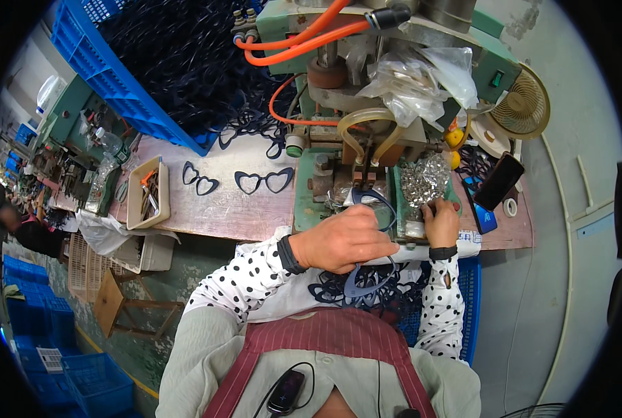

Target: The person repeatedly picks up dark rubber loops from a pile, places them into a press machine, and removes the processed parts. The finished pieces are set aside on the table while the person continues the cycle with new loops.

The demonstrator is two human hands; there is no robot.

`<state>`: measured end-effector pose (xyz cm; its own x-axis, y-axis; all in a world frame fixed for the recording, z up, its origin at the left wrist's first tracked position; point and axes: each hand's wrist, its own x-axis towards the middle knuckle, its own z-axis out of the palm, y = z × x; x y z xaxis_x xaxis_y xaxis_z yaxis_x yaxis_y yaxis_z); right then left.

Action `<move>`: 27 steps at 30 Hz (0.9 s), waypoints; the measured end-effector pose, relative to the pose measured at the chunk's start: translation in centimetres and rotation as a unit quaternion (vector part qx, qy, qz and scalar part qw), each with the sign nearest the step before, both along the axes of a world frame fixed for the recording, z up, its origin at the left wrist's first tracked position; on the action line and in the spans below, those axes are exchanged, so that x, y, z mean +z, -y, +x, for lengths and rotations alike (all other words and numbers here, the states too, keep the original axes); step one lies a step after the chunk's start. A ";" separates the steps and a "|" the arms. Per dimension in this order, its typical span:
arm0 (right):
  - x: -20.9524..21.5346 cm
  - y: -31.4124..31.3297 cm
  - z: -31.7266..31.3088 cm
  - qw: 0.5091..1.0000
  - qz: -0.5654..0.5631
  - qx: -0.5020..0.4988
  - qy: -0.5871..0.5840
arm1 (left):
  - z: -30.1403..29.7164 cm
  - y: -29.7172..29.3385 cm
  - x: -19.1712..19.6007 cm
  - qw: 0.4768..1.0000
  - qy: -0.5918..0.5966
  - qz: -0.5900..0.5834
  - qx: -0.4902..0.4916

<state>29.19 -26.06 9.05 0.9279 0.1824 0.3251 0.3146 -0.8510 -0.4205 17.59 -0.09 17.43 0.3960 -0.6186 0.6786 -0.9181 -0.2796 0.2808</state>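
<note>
My left hand [342, 240] is closed round the middle of a dark blue eyeglass frame [370, 284]. One rim sticks out beyond my fingers beneath the head of a green bench press [314, 184]; the other hangs toward my apron. Much of the frame is hidden behind my hand. At the near right edge of a green tray, my right hand [442, 224] has its fingers bent together over a heap of small shiny metal parts [424, 180]. What its fingertips pinch, if anything, is too small to make out. More dark frames [328, 289] lie in my lap.
Two heart-shaped frames [263, 181] rest on the table left of the press. Behind them leans a blue crate [95, 70] full of dark frames. A tool box [149, 191] stands farther left. Phones [499, 182] and a small fan [523, 104] are at the right. Orange hoses [304, 49] cross above.
</note>
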 end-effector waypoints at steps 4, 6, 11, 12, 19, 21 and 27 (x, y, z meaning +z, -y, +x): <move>0.1 -0.1 0.7 0.988 0.154 0.010 -0.016 | -0.9 0.3 0.6 0.993 0.062 0.050 0.083; 0.4 -0.1 0.4 0.984 0.180 0.011 0.004 | -2.1 -0.2 0.8 0.985 0.102 0.026 0.135; -0.8 -0.1 0.5 0.966 0.256 -0.023 0.023 | -1.3 -7.8 -6.3 0.903 0.098 -0.064 0.414; -1.1 -0.2 0.6 0.966 0.255 -0.024 0.028 | -0.3 -9.3 -7.5 0.812 0.020 -0.126 0.569; -1.5 -0.5 0.6 0.978 0.158 -0.030 0.131 | 3.1 -17.6 -11.3 0.503 -0.419 0.020 0.756; -1.7 -0.2 0.7 0.975 0.210 -0.041 0.056 | 3.3 -17.8 -11.4 0.505 -0.443 0.028 0.741; -1.6 -0.1 0.5 0.981 0.188 -0.014 0.051 | 1.4 -18.7 -12.0 0.639 -0.281 0.015 0.716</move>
